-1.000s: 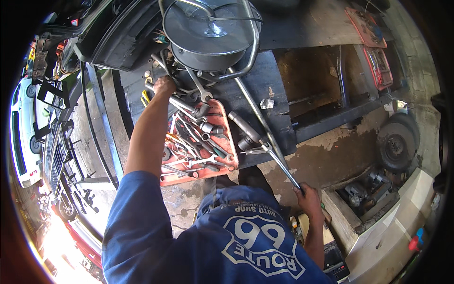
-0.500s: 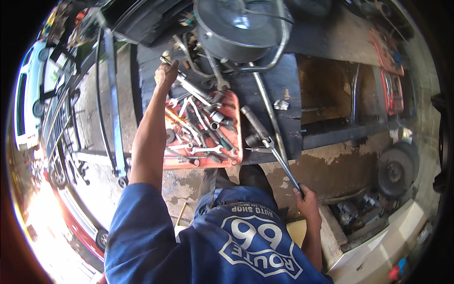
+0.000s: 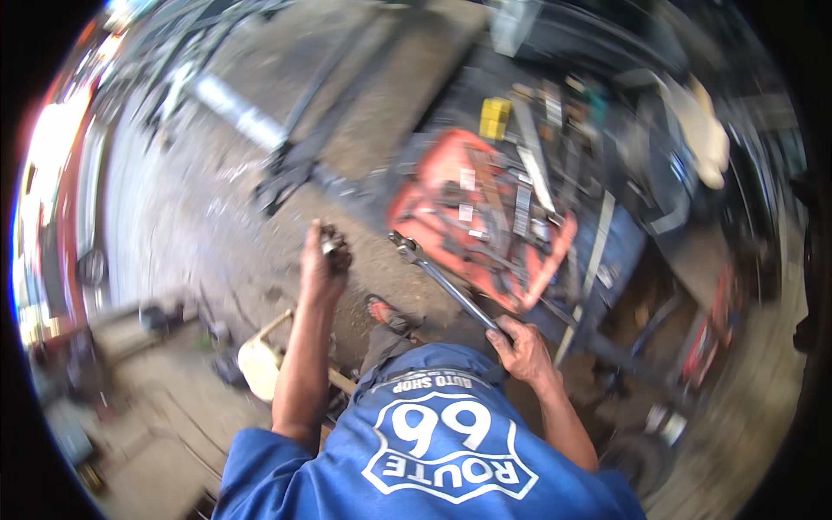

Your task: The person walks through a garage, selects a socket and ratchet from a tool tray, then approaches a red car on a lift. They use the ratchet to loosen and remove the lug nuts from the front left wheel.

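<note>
Worn-camera view of a garage work area, blurred toward the rim. The right hand [image 3: 523, 351] is closed firmly around the lower end of a long, slender metal bar tool with a dark jointed head [image 3: 459, 297], which slants up and to the left; its head lies just beside the near left edge of a tray, though contact cannot be judged. The left hand [image 3: 325, 263], raised over the floor, has its fingers curled around a small, shiny metal piece [image 3: 329, 247] of indistinct shape.

The shallow orange-red tray [image 3: 552, 264] holds a jumble of grey and dark metal tools and rests on a dark, flat work surface [image 3: 631, 243]. A bright yellow block [image 3: 495, 118] sits near its far edge; a long, pale metal bar [image 3: 593, 276] runs along its right side.

The stained grey-brown concrete floor [image 3: 234, 195] spreads to the left, with a round, cream-coloured seat-like object [image 3: 258, 368] beside the left forearm. A dark round wheel [image 3: 637, 461] stands at lower right; strong light [image 3: 54, 152] glares along the left rim.
</note>
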